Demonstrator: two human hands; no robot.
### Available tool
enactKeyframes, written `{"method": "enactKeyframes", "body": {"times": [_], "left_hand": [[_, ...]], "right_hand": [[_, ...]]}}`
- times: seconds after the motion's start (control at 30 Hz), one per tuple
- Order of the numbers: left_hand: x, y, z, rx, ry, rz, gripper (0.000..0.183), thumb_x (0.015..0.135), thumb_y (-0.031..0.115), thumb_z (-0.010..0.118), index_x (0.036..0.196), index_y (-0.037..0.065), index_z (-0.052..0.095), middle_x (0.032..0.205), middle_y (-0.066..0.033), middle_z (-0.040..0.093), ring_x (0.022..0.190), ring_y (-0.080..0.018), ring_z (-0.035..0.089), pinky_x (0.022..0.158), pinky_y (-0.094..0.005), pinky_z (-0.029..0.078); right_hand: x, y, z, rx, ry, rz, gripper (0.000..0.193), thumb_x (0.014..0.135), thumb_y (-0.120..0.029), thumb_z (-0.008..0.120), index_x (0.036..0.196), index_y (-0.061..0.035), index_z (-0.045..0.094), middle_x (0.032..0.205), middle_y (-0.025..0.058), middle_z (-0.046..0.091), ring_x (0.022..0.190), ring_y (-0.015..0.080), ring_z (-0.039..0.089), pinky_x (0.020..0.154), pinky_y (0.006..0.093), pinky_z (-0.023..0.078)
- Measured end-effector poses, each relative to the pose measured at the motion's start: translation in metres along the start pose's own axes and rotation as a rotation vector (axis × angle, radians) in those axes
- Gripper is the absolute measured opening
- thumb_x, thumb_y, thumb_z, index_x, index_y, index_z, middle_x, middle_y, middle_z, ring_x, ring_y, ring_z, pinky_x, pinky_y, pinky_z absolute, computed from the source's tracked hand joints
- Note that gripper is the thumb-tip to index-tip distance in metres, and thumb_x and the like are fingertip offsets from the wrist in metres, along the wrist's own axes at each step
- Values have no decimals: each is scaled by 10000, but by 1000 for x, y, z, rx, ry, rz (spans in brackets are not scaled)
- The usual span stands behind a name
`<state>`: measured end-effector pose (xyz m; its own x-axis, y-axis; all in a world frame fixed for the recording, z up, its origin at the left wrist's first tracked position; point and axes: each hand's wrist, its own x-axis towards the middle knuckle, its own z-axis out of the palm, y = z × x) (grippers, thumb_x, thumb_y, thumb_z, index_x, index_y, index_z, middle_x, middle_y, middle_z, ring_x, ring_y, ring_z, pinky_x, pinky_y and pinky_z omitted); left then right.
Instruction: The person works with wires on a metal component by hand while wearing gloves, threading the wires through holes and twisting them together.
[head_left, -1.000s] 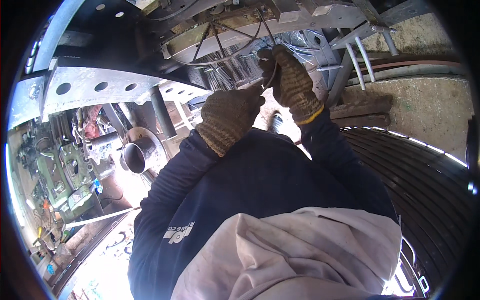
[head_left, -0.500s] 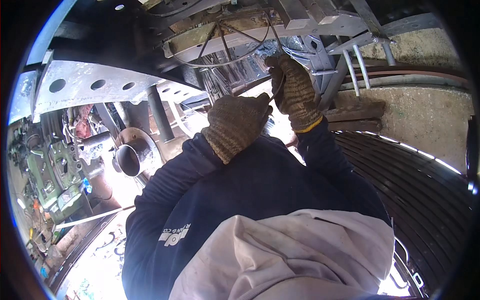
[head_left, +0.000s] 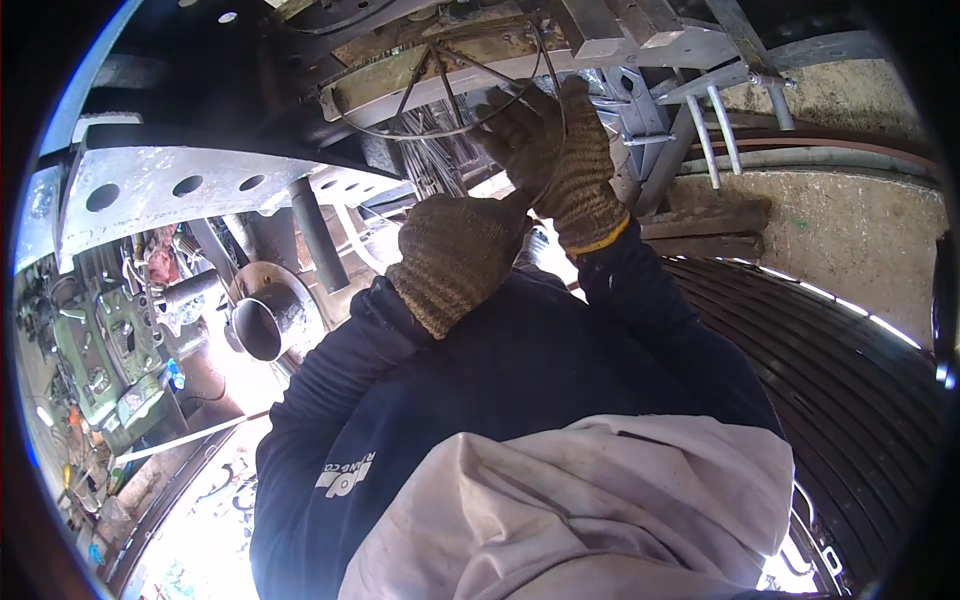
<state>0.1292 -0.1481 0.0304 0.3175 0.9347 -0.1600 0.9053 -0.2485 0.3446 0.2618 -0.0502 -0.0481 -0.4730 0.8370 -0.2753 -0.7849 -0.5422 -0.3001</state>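
Observation:
Both my hands wear brown knitted work gloves and are raised in front of my chest. The fingers of my left hand (head_left: pixel 455 255) are closed on the lower end of a thin dark wire (head_left: pixel 557 88), which hangs from the metal frame overhead. Up and to the right, my right hand (head_left: pixel 556 155) is open, its fingers spread and pointing up to the left. The wire passes across that glove. A loop of dark cable (head_left: pixel 400 135) curves just beside the right fingertips. The left fingertips are mostly hidden from view.
A metal beam with round holes (head_left: pixel 150 195) spans the left. Below it are a flanged pipe (head_left: pixel 262 325) and green machinery (head_left: pixel 100 350). A bundle of thin rods (head_left: pixel 430 160) lies beyond my hands. At right are a concrete wall (head_left: pixel 840 225) and dark ribbed sheeting (head_left: pixel 800 340).
My right hand has loosened from the wire and spread its fingers, shifting slightly left and down. My left hand has moved a little left and down, still closed.

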Motion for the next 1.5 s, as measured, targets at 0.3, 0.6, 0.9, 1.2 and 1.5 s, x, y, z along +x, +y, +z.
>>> {"method": "enactKeyframes", "body": {"times": [0.3, 0.6, 0.9, 1.2, 1.5], "left_hand": [[3, -104, -15, 190, 234, 375, 258, 948, 182, 593, 1164, 151, 730, 730, -63, 690, 599, -258, 663, 540, -403, 503], [7, -45, -22, 128, 174, 232, 314, 947, 236, 613, 1237, 136, 680, 734, -87, 683, 622, -291, 655, 586, -412, 499], [13, -35, -23, 443, 425, 165, 326, 874, 195, 636, 1189, 119, 678, 929, -63, 689, 788, -216, 680, 683, -383, 525], [42, -17, -11, 399, 331, 102, 181, 907, 220, 617, 1066, 167, 687, 792, -71, 675, 701, -256, 688, 593, -410, 542], [45, -42, -13, 432, 512, 237, 196, 860, 280, 673, 1037, 205, 712, 782, -47, 672, 684, -246, 675, 560, -403, 520]], "right_hand": [[35, 63, -2, -39, 250, -306, 650, 1024, -643, 398, 1263, -80, 616, 1255, 109, 631, 1231, 276, 573, 1080, 482, 446], [37, 19, 26, 133, 185, -70, 695, 964, -705, 490, 1029, -30, 643, 838, 67, 625, 808, 232, 620, 786, 440, 546], [49, 44, 20, -111, 386, -275, 689, 958, -718, 486, 1090, -59, 637, 731, 30, 584, 649, 232, 586, 605, 403, 542], [38, -1, 18, -5, 124, -7, 684, 1006, -664, 432, 1113, -18, 630, 888, 142, 670, 790, 307, 641, 765, 526, 553], [18, 13, -22, 20, -305, 105, 605, 1006, -549, 534, 1276, -10, 588, 1280, 138, 643, 1198, 290, 614, 1018, 459, 513]]}}
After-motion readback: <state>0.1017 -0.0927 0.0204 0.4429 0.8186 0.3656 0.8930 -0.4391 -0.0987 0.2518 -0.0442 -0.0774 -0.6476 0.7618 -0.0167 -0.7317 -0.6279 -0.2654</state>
